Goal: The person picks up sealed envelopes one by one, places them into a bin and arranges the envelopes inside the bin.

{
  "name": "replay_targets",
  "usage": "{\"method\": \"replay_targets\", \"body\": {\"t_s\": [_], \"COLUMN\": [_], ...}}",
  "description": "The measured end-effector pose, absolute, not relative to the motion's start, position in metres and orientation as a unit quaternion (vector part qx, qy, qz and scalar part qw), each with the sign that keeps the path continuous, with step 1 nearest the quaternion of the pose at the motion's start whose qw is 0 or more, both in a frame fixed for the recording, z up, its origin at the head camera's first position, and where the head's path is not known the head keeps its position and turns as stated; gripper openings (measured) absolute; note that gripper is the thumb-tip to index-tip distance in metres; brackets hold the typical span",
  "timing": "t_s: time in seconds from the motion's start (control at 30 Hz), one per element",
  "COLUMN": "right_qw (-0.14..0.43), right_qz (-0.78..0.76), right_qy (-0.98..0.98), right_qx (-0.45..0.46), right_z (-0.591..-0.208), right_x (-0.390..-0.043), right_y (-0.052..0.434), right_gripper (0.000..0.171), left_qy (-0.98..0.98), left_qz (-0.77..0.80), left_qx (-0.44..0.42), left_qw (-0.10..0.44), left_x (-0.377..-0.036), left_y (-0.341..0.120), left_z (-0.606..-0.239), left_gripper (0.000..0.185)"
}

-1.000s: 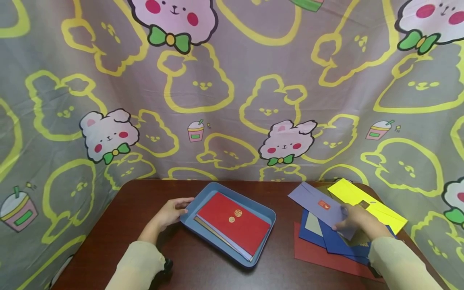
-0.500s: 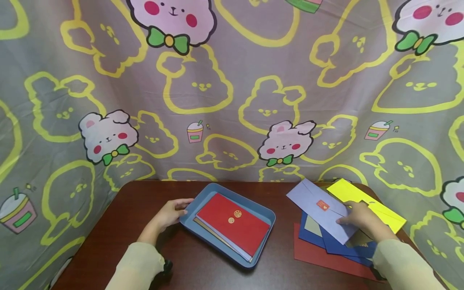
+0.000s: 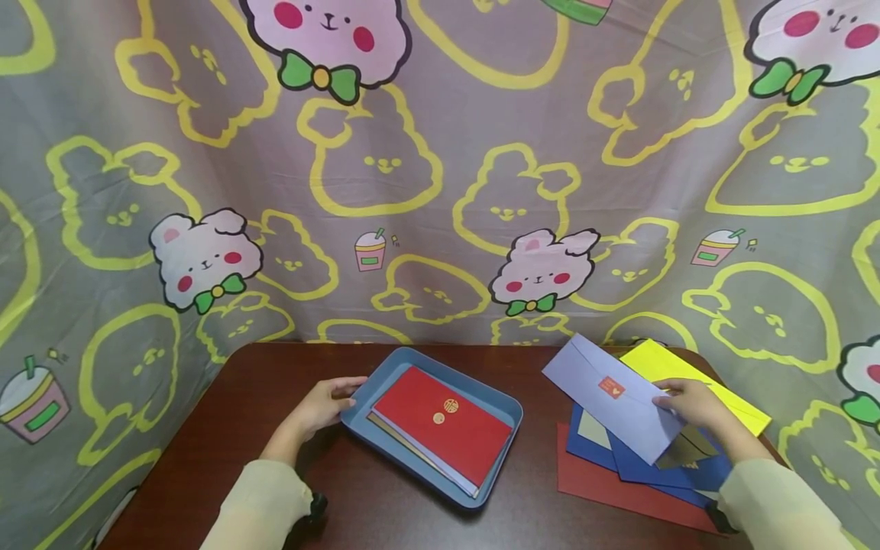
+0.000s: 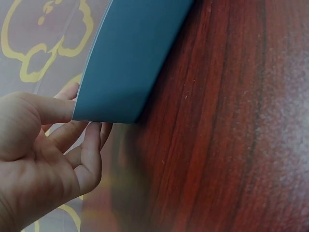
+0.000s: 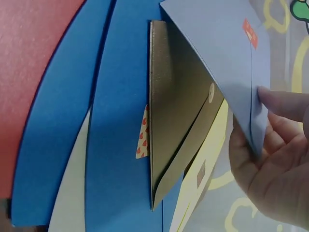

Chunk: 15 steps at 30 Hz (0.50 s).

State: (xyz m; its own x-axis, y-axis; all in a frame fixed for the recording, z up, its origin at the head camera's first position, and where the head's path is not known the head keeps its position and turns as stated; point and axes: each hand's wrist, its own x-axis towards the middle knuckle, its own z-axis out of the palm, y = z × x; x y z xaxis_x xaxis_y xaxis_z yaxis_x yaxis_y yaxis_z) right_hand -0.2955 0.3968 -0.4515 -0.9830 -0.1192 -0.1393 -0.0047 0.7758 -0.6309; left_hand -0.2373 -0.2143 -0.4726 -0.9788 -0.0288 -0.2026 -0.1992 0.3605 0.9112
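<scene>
Lavender envelope (image 3: pixel 615 397), right of frame centre, pinched at its near edge by right hand (image 3: pixel 694 405), lifted off the pile. Advice: keep it flat, clear of the gold envelope (image 5: pixel 176 125). Left hand (image 3: pixel 323 405) grips tray (image 3: pixel 505 405) corner, lower centre. Pile's lower layers overlapped; count unclear.

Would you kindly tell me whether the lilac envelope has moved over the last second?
Yes. The lilac envelope, gripped by the right hand, has risen off the blue envelopes, its far corner now higher against the yellow envelope.
</scene>
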Motion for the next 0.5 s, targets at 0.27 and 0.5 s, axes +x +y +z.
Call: {"method": "replay_targets", "body": {"t_s": [0.27, 0.5], "right_qw": [0.107, 0.12], "right_qz": [-0.428, -0.495], "right_qy": [0.897, 0.86], "right_qx": [-0.02, -0.012], "right_z": [-0.448, -0.445], "right_x": [-0.288, -0.281], "right_y": [0.402, 0.402], "right_gripper": [0.047, 0.053], "left_qy": [0.819, 0.82], "left_qz": [0.564, 0.562], "left_qx": [-0.07, -0.073], "left_qw": [0.077, 0.078], "left_x": [-0.238, -0.238], "left_y": [-0.214, -0.215], "left_z": [-0.475, -0.475], "left_gripper": [0.042, 0.042]}}
